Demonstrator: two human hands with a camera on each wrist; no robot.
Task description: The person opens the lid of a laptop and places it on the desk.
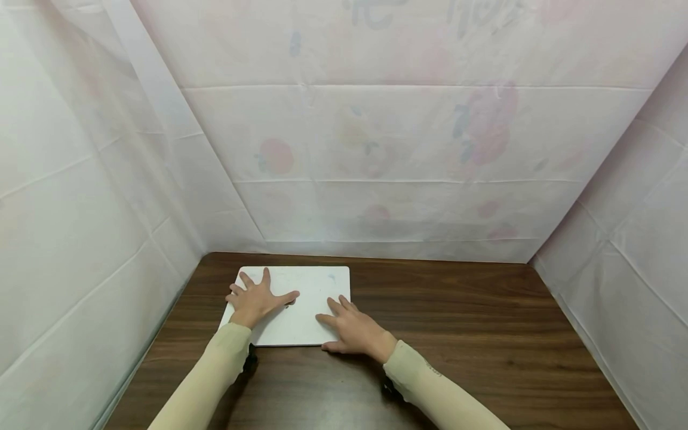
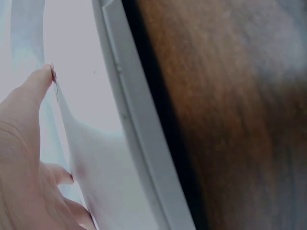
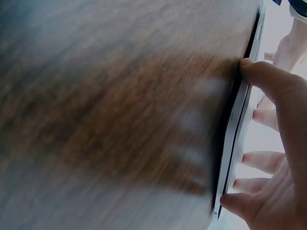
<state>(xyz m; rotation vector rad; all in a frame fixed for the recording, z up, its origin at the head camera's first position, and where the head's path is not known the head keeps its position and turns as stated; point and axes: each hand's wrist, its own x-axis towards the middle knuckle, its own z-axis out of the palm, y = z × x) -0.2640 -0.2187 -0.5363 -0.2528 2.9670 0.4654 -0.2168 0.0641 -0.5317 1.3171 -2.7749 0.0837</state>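
Hanging at the far left, outward of the fingers of the left hand (image 1: 255, 300), is a pale cloth wall (image 1: 70, 239). Next come a cream left sleeve (image 1: 196, 382) and that left hand, its fingers spread wide and unclenched, grasping nothing; they rest on the left end of a flat white panel (image 1: 309, 319), the outer ones at its left edge. The left thumb points right, its tip just beside a small dark mark (image 1: 289, 304) on the surface. The panel lies flat between and beneath the two sets of fingers, its long axis running left to right from one hand toward the other. At its near right corner is the right hand (image 1: 357, 332), fingers parted and released, reaching onto the top, with the thumb at the near edge; the right wrist view shows a dark line along that thin edge. Both hands touch the panel, so neither is nearer, though the left covers more of it. Right of the right fingers are another cream sleeve (image 1: 443, 391), the brown wood-grain bench (image 1: 500, 340) and, well apart, a second cloth wall (image 1: 629, 251).
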